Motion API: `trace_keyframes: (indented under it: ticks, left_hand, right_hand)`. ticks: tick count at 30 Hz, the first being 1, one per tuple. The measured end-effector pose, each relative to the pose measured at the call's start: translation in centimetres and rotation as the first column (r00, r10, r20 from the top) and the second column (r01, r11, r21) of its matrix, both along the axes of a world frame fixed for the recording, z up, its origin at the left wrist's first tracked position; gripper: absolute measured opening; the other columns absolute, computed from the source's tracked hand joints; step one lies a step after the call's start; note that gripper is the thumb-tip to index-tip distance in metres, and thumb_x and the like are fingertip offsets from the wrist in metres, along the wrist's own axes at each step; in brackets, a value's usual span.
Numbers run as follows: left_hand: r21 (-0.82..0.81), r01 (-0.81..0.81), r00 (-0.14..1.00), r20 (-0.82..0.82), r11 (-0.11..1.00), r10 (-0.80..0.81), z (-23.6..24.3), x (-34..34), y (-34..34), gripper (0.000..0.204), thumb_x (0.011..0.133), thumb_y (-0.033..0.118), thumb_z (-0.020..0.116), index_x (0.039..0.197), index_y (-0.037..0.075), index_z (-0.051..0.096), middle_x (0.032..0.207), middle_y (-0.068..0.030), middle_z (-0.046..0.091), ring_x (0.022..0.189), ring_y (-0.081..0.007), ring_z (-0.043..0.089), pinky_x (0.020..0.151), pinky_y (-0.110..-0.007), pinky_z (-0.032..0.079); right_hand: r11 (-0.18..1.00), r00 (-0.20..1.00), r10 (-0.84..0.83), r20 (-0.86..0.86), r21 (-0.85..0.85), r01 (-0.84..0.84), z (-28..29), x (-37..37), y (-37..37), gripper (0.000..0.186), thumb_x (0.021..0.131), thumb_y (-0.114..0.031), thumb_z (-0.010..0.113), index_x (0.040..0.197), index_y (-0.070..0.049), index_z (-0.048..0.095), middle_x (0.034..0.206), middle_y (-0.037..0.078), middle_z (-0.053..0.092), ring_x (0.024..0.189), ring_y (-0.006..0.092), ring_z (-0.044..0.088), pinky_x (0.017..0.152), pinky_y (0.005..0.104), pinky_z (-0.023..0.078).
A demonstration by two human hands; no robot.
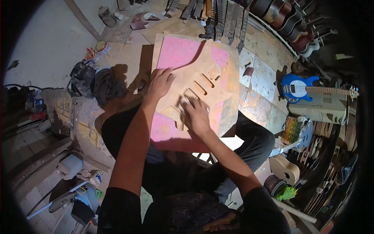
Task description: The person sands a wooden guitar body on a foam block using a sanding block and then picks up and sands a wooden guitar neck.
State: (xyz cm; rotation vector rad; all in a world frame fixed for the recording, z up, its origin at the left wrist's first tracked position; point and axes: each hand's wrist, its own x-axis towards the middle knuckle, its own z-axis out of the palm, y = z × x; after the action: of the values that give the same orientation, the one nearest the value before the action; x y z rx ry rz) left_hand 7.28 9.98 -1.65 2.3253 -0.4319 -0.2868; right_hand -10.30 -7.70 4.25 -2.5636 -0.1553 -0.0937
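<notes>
A bare wooden electric guitar body [189,84] with several routed slots lies flat on a pink-faced board [177,50] across my lap. My left hand [160,82] rests on the body's left edge, its fingers stretched out and holding nothing. Near the body's lower cutout, my right hand [196,115] presses down with bent fingers. Under these fingers is a small pale piece [183,102] that looks like folded sandpaper, smeared by motion and partly covered.
Guitar necks [230,21] lie beyond the board. To the right are a blue bass guitar [300,89] and an unfinished small guitar body [285,169]. A dark cloth [109,85] and an open can [102,46] sit at the left. Several guitars [286,17] line the far right.
</notes>
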Motion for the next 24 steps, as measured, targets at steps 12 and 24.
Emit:
trace_keyframes:
  ticks: [12, 24]
  left_hand:
    - [-0.298, -0.052, 0.972, -0.235, 0.953, -0.020, -0.3, 1.6, -0.4, 0.041, 0.100, 0.031, 0.076, 0.123, -0.003, 0.072, 0.116, -0.0181, 0.075, 0.109, -0.0277, 0.071, 0.097, -0.039, 0.054]
    - [-0.257, -0.060, 0.944, -0.329, 0.965, -0.029, -3.1, 3.0, 1.2, 0.050, 0.111, 0.043, 0.052, 0.130, 0.001, 0.070, 0.122, -0.0219, 0.074, 0.116, -0.0335, 0.071, 0.102, -0.043, 0.051]
  right_hand:
    - [0.997, 0.997, -0.078, 0.025, -0.025, 0.078, -0.1, 6.7, 2.7, 0.051, 0.081, -0.018, 0.081, 0.130, -0.018, 0.068, 0.146, 0.009, 0.061, 0.130, 0.0347, 0.056, 0.105, 0.0553, 0.039]
    - [0.996, 0.995, -0.073, 0.072, -0.037, 0.075, 0.0, 5.9, 2.2, 0.046, 0.084, -0.019, 0.079, 0.129, -0.016, 0.069, 0.147, 0.011, 0.060, 0.128, 0.0383, 0.056, 0.106, 0.0541, 0.041]
